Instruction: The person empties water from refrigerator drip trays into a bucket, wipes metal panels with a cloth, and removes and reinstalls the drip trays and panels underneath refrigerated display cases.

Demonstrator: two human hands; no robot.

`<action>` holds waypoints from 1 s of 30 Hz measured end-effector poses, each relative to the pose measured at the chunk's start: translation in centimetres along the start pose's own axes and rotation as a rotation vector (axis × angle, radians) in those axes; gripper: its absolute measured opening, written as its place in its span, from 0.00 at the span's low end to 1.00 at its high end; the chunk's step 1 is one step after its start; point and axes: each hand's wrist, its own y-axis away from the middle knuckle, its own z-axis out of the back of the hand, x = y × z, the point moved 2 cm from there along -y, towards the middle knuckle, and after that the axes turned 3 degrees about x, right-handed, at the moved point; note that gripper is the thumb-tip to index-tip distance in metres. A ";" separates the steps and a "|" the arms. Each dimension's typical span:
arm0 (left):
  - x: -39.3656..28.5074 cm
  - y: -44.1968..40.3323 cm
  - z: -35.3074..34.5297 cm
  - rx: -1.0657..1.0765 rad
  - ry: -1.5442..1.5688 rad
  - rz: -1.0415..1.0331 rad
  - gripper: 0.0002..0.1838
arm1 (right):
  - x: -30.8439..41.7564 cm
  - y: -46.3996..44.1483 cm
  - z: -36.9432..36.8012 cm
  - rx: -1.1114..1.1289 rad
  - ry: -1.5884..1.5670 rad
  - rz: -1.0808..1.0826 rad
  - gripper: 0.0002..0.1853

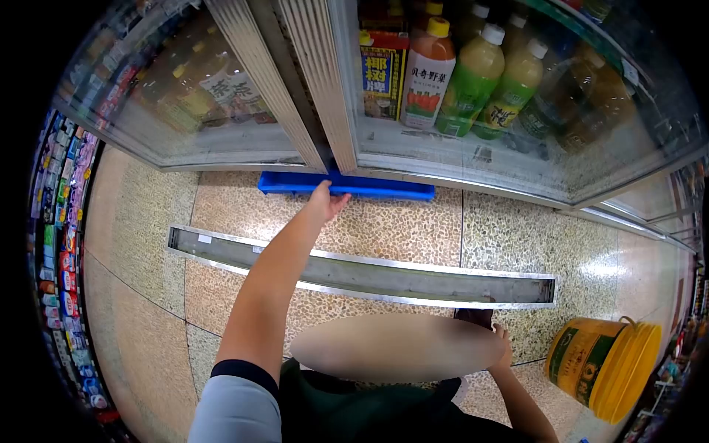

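Observation:
Below the fridge doors, my left hand (326,201) grips the near edge of a blue tray (384,187), its thumb over the rim and its other fingers curled at the front. The tray's far side is hidden under the fridge. My right hand (502,350) rests low on the right beside a blurred oval patch, near a dark shoe (474,317); what it holds, if anything, is hidden. Between me and the tray a long metal trough-like panel (413,285) lies across the speckled floor.
Glass fridge doors (480,159) with bottles (473,77) and a carton (382,77) behind them stand ahead. A yellow bucket (583,362) is on the floor at right. Stocked shelves (68,258) line the left edge, with more goods at far right.

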 end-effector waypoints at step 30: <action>0.8 6.1 5.7 -0.231 -0.715 -0.967 0.12 | -0.9 -5.3 -3.1 0.182 -1.195 -0.175 0.18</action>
